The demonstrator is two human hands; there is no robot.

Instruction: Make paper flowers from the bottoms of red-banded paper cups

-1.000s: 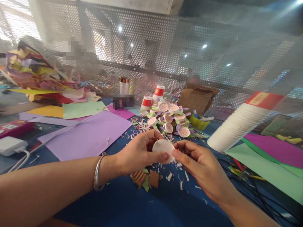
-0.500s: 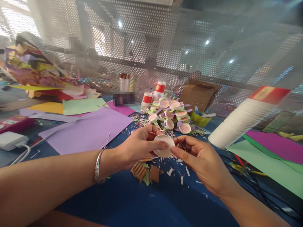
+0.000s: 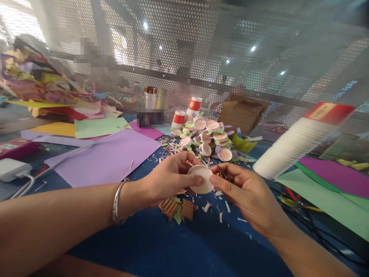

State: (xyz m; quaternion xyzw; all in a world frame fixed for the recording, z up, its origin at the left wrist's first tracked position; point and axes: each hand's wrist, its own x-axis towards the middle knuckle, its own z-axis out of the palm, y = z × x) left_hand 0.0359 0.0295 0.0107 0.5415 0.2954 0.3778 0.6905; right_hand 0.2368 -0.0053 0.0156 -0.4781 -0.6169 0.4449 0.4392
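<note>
My left hand pinches a white round paper disc, like a cup's bottom, its thumb flat on the face and its fingers behind. From the other side, the thumb tip of my right hand touches the disc's right edge. Thin dark metal scissors lie among the right fingers, mostly hidden by them. Behind the hands rises a heap of round cup bottoms with reddish print and green and purple paper strips. Brown corrugated cardboard pieces rest on the blue table below the disc.
A tilted stack of white paper cups stands at right, beside coloured sheets and black cables. Purple paper, a white charger and its cord lie left. Farther back are a jar, red-and-white cups and folded cardboard.
The disc has turned slightly, so more of its flat face shows. Both hands stay close together around it. The view has shifted slightly.
</note>
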